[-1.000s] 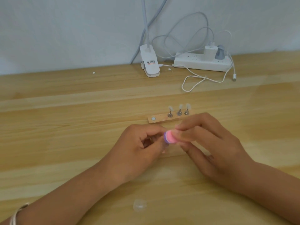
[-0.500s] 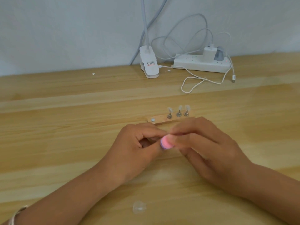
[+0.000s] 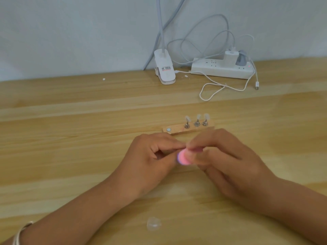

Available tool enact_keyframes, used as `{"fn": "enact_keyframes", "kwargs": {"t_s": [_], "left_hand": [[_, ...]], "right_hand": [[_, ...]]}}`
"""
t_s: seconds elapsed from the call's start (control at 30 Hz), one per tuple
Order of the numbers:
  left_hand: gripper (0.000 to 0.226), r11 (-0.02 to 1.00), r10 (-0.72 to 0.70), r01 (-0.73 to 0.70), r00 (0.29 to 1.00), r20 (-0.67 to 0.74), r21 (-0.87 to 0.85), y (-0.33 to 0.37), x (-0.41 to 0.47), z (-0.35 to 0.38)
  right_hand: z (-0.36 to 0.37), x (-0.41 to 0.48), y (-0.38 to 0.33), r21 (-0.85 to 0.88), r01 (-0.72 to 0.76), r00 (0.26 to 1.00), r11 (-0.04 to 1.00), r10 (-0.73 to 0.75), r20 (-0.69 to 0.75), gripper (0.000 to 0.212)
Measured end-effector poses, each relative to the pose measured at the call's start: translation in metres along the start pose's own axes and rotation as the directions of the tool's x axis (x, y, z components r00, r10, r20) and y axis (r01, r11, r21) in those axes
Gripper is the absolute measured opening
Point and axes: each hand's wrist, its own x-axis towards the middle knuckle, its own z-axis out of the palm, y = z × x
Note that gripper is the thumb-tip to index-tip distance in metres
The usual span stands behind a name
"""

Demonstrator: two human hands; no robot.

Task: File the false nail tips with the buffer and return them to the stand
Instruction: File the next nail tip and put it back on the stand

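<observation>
Over the table, the left hand pinches an unseen nail tip while the right hand grips the buffer: stroke lightly.

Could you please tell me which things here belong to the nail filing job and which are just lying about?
Job: buffer in the right hand; left hand pinching what is likely a tip, hidden; stand; three tips on it.
Lying about: lamp clip, power strip, cable, small clear piece.
</observation>
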Motion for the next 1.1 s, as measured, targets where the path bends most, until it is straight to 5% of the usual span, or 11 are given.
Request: {"fn": "enact_keyframes", "kwargs": {"t_s": [0.1,0.23,0.33,0.63,0.77,0.9,0.97,1.1], "left_hand": [[0.013,0.994,-0.058,0.058,0.998,0.003,-0.094,0.0,0.001,0.0],[0.02,0.994,-0.029,0.035,0.998,0.06,-0.099,0.003,-0.001,0.001],[0.02,0.985,-0.082,0.091,0.994,0.068,-0.144,0.001,-0.001,0.0],[0.019,0.975,-0.055,0.081,0.99,0.13,-0.208,0.007,-0.002,0.001],[0.019,0.977,-0.041,0.07,0.989,0.144,-0.2,0.008,-0.003,0.002],[0.017,0.983,-0.008,0.04,0.985,0.17,-0.181,0.01,-0.003,0.001],[0.018,0.982,-0.004,0.038,0.984,0.181,-0.183,0.008,-0.004,-0.001],[0.014,0.988,0.051,-0.056,0.998,-0.04,-0.141,0.006,-0.003,-0.002]], "right_hand": [[-0.004,0.002,0.006,0.033,-0.108,0.991,0.994,0.11,-0.079,0.008],[-0.003,0.0,0.0,0.08,0.029,0.996,0.996,-0.022,-0.086,0.011],[-0.005,0.002,0.005,0.076,-0.06,0.991,0.995,0.069,-0.111,0.005],[-0.003,-0.001,0.004,0.078,0.011,0.989,0.997,0.0,-0.146,0.014],[-0.005,0.003,0.002,0.012,-0.033,0.993,0.999,0.034,-0.116,0.012],[-0.008,0.002,-0.005,0.226,-0.146,0.989,0.963,0.145,0.024,0.017],[-0.007,0.003,-0.004,0.166,-0.161,0.987,0.973,0.157,0.034,0.018],[-0.01,0.005,0.012,0.051,-0.179,0.97,0.983,0.185,-0.155,0.007]]}}
